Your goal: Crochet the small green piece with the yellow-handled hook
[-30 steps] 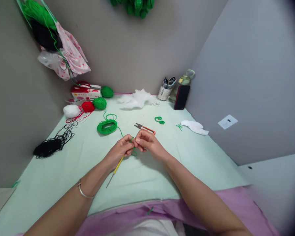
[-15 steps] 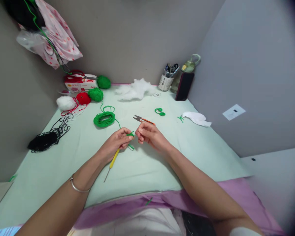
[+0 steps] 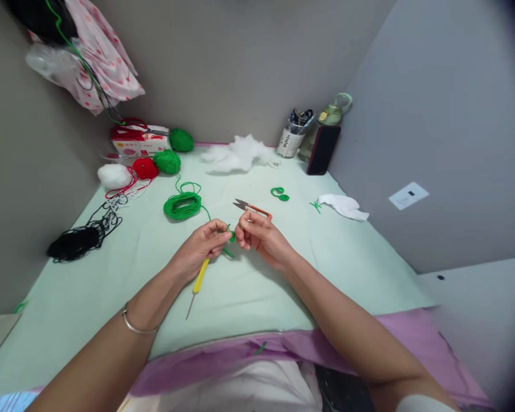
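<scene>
Head view: hands that met a second ago sit slightly parted, baring the small green yarn piece (image 3: 232, 236) between them. The left hand (image 3: 203, 245) pinches it, fingers closed, yellow-handled tool (image 3: 201, 277) tucked below, seemingly idle; the right hand (image 3: 261, 236) curls, grip unclear.

Your left forearm (image 3: 124, 326) and right forearm (image 3: 339, 312) angle inward, hands meeting in front of you. Left hand (image 3: 201, 245): thumb laid over bent index, pinch closed. Right hand (image 3: 261, 236): thumb and index together, other fingers curled under. Your fingertips face each other, nearly touching. Both wrists look roughly straight.
</scene>
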The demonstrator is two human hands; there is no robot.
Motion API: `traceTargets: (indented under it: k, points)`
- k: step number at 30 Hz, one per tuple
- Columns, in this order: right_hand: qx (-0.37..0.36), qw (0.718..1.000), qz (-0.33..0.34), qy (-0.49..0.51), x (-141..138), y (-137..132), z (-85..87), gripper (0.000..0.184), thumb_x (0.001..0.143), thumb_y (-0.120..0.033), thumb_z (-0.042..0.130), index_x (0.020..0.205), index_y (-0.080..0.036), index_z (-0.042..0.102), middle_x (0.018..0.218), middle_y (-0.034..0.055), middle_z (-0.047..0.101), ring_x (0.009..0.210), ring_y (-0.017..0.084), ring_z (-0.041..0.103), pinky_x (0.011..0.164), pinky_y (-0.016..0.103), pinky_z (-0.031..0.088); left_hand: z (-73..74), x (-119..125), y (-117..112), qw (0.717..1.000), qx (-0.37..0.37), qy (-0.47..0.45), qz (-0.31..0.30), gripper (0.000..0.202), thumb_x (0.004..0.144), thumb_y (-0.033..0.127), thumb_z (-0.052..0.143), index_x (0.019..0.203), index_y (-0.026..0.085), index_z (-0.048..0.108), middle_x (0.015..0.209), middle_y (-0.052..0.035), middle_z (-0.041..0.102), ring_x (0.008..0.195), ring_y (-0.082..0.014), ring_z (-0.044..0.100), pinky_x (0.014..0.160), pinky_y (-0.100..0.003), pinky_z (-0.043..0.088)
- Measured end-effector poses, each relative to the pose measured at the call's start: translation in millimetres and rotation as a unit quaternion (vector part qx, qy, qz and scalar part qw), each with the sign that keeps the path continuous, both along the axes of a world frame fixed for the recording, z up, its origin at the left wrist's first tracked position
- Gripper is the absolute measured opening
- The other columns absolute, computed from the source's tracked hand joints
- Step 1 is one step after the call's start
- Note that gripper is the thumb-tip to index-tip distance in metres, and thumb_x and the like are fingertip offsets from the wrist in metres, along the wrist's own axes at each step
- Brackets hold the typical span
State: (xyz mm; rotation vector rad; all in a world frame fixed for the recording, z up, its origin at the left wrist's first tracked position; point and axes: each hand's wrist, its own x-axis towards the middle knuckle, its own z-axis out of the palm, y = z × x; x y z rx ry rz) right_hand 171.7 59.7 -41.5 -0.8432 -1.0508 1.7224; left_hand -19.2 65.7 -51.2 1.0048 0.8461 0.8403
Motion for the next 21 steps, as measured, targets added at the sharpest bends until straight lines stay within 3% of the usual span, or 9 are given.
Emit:
traceTargets:
  k: [3, 9, 14, 18, 21]
  points:
    - [0.019, 1.0, -0.009, -0.018, -3.3, -1.9, -0.9, 0.04, 0.082, -0.051, 0.085, 0.082, -0.023, 0.057, 0.071, -0.0027, 0.067, 0.061, 0.011, 0.057, 0.059, 0.024, 0.041, -0.9, 1.9, -1.1, 1.0, 0.011, 0.013, 0.005, 0.037, 0.074, 0.039, 0.09, 0.092, 0.019, 0.064, 0.07, 0.0035, 0.063, 0.048, -0.0056, 0.032, 0.047, -0.021, 0.019]
    - [0.035, 0.999, -0.002, -0.035, -9.7, -3.2, -4.4, 0.038, 0.085, -0.05, 0.082, 0.08, -0.022, 0.056, 0.063, -0.0054, 0.058, 0.057, 0.01, 0.047, 0.058, 0.025, 0.033, 2.1, 9.1, -4.0, 0.999, 0.024, 0.035, 0.014, 0.024, 0.071, 0.027, 0.082, 0.084, 0.017, 0.065, 0.072, -0.0005, 0.071, 0.049, -0.006, 0.033, 0.048, -0.021, 0.021]
    - [0.026, 0.999, 0.002, -0.032, -8.1, -0.2, -3.9, 0.037, 0.084, -0.046, 0.08, 0.077, -0.022, 0.052, 0.059, -0.0085, 0.046, 0.053, 0.008, 0.036, 0.056, 0.024, 0.023, 2.9, 9.9, -2.8, 0.999, 0.011, 0.036, 0.013, 0.025, 0.067, 0.028, 0.081, 0.084, 0.017, 0.065, 0.061, 0.0044, 0.061, 0.045, -0.0053, 0.031, 0.045, -0.021, 0.018]
    - [0.016, 0.999, 0.01, -0.03, -3.9, -0.5, -1.2, 0.039, 0.081, -0.045, 0.083, 0.076, -0.022, 0.052, 0.059, -0.0086, 0.046, 0.053, 0.008, 0.035, 0.057, 0.025, 0.025, 1.9, 6.3, -3.9, 0.999, -0.005, 0.033, -0.001, 0.027, 0.066, 0.028, 0.084, 0.084, 0.016, 0.067, 0.052, 0.0096, 0.047, 0.043, -0.0053, 0.03, 0.044, -0.021, 0.016]
    - [0.01, 0.999, 0.011, -0.029, -1.7, -1.2, 1.3, 0.04, 0.08, -0.046, 0.084, 0.076, -0.022, 0.053, 0.06, -0.0076, 0.049, 0.054, 0.009, 0.04, 0.057, 0.026, 0.028, 0.5, 3.8, -5.4, 1.0, -0.007, 0.028, -0.007, 0.028, 0.07, 0.031, 0.085, 0.087, 0.016, 0.069, 0.053, 0.0097, 0.045, 0.043, -0.0053, 0.029, 0.044, -0.021, 0.017]
